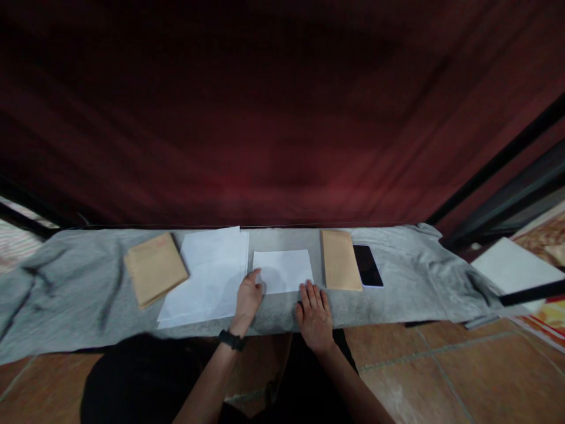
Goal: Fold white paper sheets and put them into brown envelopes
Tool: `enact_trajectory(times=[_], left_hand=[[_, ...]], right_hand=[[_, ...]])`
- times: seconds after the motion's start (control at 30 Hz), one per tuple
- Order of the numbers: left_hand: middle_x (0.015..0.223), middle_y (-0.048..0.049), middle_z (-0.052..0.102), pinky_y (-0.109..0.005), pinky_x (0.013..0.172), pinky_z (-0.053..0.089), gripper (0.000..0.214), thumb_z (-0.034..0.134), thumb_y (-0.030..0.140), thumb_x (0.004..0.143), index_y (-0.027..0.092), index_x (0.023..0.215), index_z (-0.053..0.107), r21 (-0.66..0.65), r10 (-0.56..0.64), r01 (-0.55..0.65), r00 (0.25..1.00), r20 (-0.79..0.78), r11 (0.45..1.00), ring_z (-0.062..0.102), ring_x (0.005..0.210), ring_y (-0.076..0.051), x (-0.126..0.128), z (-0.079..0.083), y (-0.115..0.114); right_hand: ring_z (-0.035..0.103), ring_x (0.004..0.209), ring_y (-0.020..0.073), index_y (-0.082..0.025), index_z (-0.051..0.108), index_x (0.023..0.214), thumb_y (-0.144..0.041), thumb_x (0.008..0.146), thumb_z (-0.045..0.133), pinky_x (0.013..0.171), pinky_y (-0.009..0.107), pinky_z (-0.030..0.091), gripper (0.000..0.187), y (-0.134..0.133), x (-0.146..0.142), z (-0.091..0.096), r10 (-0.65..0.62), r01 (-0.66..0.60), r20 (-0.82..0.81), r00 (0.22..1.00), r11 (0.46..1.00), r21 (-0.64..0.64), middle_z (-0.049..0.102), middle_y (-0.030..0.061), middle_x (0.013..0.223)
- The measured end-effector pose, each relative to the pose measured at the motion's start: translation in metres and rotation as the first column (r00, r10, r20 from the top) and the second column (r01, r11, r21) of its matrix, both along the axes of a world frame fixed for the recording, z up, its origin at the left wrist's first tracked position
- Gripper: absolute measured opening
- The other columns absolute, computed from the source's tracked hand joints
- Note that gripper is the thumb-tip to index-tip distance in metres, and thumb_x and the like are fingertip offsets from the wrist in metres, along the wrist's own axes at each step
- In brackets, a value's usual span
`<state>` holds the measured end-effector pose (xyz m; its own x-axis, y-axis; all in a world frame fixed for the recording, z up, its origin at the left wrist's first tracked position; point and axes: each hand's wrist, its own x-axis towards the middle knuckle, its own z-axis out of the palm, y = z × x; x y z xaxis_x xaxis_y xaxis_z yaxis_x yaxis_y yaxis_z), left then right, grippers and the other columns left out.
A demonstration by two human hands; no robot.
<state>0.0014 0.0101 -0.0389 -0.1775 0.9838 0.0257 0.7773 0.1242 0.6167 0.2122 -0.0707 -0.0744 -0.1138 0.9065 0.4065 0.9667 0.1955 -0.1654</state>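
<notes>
A white sheet of paper [282,268], which looks folded, lies crosswise in front of me on the grey cloth. My left hand [249,297], with a dark band on its wrist, has its fingers curled and pinches the paper's left edge near the lower corner. At the lower right corner my right hand [315,315] lies flat, fingers stretched out and their tips touching the paper. Left of it is a stack of larger white sheets [207,274]. A brown envelope [341,260] lies to the right, just past my right fingertips.
A pile of brown envelopes [156,270] overlaps the white stack's left side. A dark-screened phone [369,268] is partly under the right envelope. Grey cloth [415,277] covers the narrow surface, with a dark red curtain [282,147] behind it.
</notes>
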Motion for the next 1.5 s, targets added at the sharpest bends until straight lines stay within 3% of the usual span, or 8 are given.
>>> enact_trajectory(times=[0.37, 0.63, 0.83, 0.97, 1.07, 1.17, 1.3, 1.5], left_hand=[[0.122, -0.0063, 0.072, -0.038, 0.107, 0.050, 0.050, 0.058, 0.004, 0.079, 0.019, 0.126, 0.065, 0.026, -0.035, 0.033, 0.992, 0.117, 0.999, 0.067, 0.115, -0.023, -0.003, -0.002, -0.007], [0.112, -0.0057, 0.075, -0.035, 0.094, 0.057, 0.048, 0.059, 0.006, 0.079, 0.017, 0.126, 0.064, -0.029, -0.008, 0.013, 0.987, 0.161, 1.000, 0.072, 0.100, -0.022, -0.007, -0.007, -0.021], [0.129, -0.0159, 0.063, -0.044, 0.098, 0.054, 0.049, 0.052, 0.011, 0.087, 0.015, 0.135, 0.057, 0.156, 0.046, -0.029, 0.993, -0.108, 0.987, 0.067, 0.110, -0.028, 0.005, 0.009, -0.035], [0.154, -0.0167, 0.042, -0.052, 0.109, 0.043, 0.047, 0.042, 0.019, 0.096, 0.017, 0.143, 0.048, 0.299, -0.061, 0.160, 0.947, -0.316, 0.941, 0.044, 0.139, -0.032, 0.030, 0.012, -0.042], [0.153, -0.0143, 0.046, -0.047, 0.115, 0.039, 0.047, 0.038, 0.031, 0.101, 0.014, 0.144, 0.046, 0.226, -0.299, 0.380, 0.898, -0.323, 0.897, 0.037, 0.145, -0.027, 0.057, 0.001, -0.034], [0.153, -0.0139, 0.047, -0.046, 0.118, 0.035, 0.050, 0.036, 0.037, 0.103, 0.013, 0.146, 0.044, 0.143, -0.420, 0.480, 0.852, -0.314, 0.866, 0.037, 0.146, -0.025, 0.078, -0.011, -0.022], [0.156, -0.0147, 0.042, -0.048, 0.121, 0.030, 0.053, 0.035, 0.038, 0.103, 0.013, 0.149, 0.041, 0.113, -0.424, 0.479, 0.847, -0.320, 0.871, 0.032, 0.148, -0.025, 0.083, -0.018, -0.008], [0.157, -0.0137, 0.039, -0.048, 0.122, 0.026, 0.053, 0.037, 0.035, 0.102, 0.014, 0.150, 0.040, 0.102, -0.324, 0.393, 0.858, -0.399, 0.914, 0.030, 0.149, -0.026, 0.050, -0.019, -0.007]], right_hand=[[0.041, 0.142, 0.0261, -0.023, 0.041, 0.151, -0.038, 0.103, 0.041, 0.120, 0.049, 0.022, 0.050, 0.002, -0.002, 0.008, 0.120, -0.121, -0.009, 0.993, 0.992, -0.040, 0.045, 0.0076, 0.155], [0.043, 0.140, 0.0261, -0.026, 0.043, 0.150, -0.038, 0.104, 0.040, 0.119, 0.049, 0.024, 0.048, -0.004, 0.003, 0.005, 0.079, -0.079, 0.004, 0.997, 0.996, -0.039, 0.046, 0.0061, 0.154], [0.043, 0.141, 0.0262, -0.023, 0.044, 0.150, -0.037, 0.103, 0.040, 0.119, 0.049, 0.022, 0.049, -0.006, 0.002, 0.003, 0.057, -0.056, 0.024, 0.998, 0.998, -0.007, 0.047, 0.0090, 0.153], [0.042, 0.141, 0.0269, -0.022, 0.045, 0.149, -0.036, 0.102, 0.042, 0.119, 0.050, 0.020, 0.049, -0.006, 0.000, 0.004, 0.053, -0.053, 0.032, 0.998, 0.999, -0.008, 0.046, 0.0098, 0.153], [0.042, 0.141, 0.0277, -0.021, 0.048, 0.147, -0.035, 0.101, 0.043, 0.119, 0.050, 0.019, 0.048, -0.006, 0.000, 0.003, 0.053, -0.052, 0.038, 0.998, 0.998, -0.019, 0.046, 0.0105, 0.153], [0.043, 0.140, 0.0287, -0.018, 0.051, 0.145, -0.034, 0.101, 0.042, 0.119, 0.050, 0.019, 0.048, -0.006, 0.001, 0.001, 0.070, -0.069, 0.031, 0.997, 0.997, -0.017, 0.049, 0.0110, 0.151], [0.043, 0.140, 0.0292, -0.018, 0.051, 0.145, -0.035, 0.101, 0.042, 0.119, 0.050, 0.021, 0.048, -0.005, 0.001, 0.004, 0.072, -0.072, 0.001, 0.997, 0.997, -0.016, 0.050, 0.0109, 0.150], [0.045, 0.139, 0.0285, -0.021, 0.047, 0.148, -0.038, 0.102, 0.042, 0.119, 0.051, 0.023, 0.049, -0.006, 0.002, 0.010, 0.066, -0.067, -0.040, 0.997, 0.997, -0.033, 0.049, 0.0112, 0.151]])
